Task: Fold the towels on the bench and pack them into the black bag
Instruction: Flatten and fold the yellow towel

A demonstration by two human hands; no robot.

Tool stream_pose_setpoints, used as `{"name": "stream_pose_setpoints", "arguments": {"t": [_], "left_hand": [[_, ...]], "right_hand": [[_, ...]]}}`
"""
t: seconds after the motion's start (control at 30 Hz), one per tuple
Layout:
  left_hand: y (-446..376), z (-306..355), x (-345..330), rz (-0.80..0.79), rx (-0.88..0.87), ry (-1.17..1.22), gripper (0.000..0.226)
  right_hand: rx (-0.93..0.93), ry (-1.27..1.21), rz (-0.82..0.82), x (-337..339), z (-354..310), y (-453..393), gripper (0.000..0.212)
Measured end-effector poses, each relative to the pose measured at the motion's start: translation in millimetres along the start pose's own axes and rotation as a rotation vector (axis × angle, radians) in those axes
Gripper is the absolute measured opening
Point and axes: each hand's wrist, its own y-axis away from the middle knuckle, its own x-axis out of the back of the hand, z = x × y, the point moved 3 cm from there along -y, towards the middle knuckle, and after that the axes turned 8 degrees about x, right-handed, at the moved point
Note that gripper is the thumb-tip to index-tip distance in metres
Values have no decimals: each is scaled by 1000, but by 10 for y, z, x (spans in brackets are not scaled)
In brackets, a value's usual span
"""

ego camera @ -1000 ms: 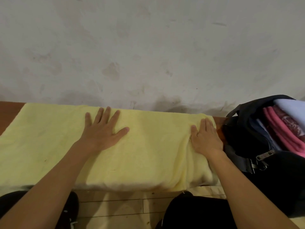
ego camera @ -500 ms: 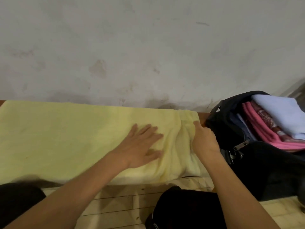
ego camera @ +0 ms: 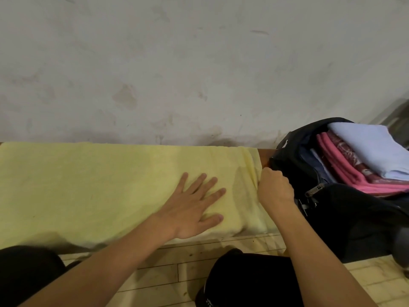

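Note:
A pale yellow towel (ego camera: 93, 185) lies spread flat along the wooden bench (ego camera: 264, 155) and hangs over its front edge. My left hand (ego camera: 192, 207) presses flat on the towel's right part, fingers spread. My right hand (ego camera: 274, 189) is curled into a fist at the towel's right end and grips that edge. Just right of it stands the open black bag (ego camera: 345, 207), holding folded pink towels (ego camera: 338, 171), a patterned red one and a light blue towel (ego camera: 371, 147) on top.
A stained grey wall (ego camera: 199, 74) rises directly behind the bench. Light wooden floor boards (ego camera: 177, 273) show below the bench front. My knees in black trousers (ego camera: 243, 282) sit close under my arms.
My left hand slid right across the towel, from the middle to near the right end. My right hand went from lying flat on the right edge to a fist gripping it.

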Motion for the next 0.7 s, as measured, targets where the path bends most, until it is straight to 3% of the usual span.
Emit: {"name": "stream_pose_setpoints", "arguments": {"t": [0.1, 0.27, 0.47, 0.6, 0.7], "left_hand": [[3, -6, 4, 3, -7, -4, 68], [19, -10, 11, -3, -15, 0, 68], [7, -16, -13, 27, -20, 5, 68], [-14, -9, -25, 50, -24, -6, 68], [-32, 2, -21, 59, -25, -12, 69]], "right_hand": [[-3, -56, 70, 28, 42, -21, 28], [-32, 1, 97, 45, 104, -66, 18], [123, -253, 110, -224, -86, -371, 37], [82, -441, 66, -360, -120, -580, 56], [81, -395, 62, -442, -134, -678, 51]]}}
